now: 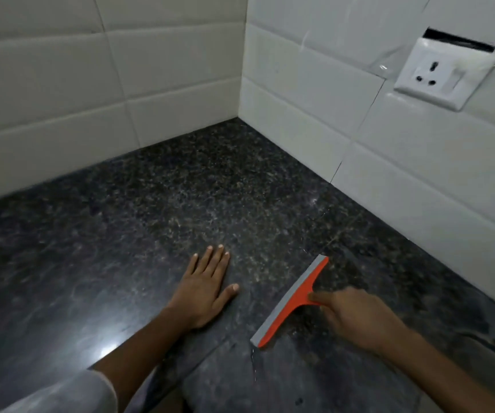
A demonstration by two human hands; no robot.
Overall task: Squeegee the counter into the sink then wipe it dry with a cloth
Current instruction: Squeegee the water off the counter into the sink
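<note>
An orange squeegee (291,302) with a grey rubber blade lies blade-down on the dark speckled granite counter (180,198). My right hand (356,317) grips its handle, index finger stretched along the orange neck. The blade runs diagonally from near right to far right. My left hand (206,289) rests flat on the counter to the left of the blade, fingers spread and holding nothing. A thin wet streak (253,360) shows at the blade's near end. No sink and no cloth are in view.
White tiled walls (121,84) meet in a corner behind the counter. A white wall socket with a switch (443,74) sits on the right wall. A seam in the counter (210,350) runs diagonally near my forearms.
</note>
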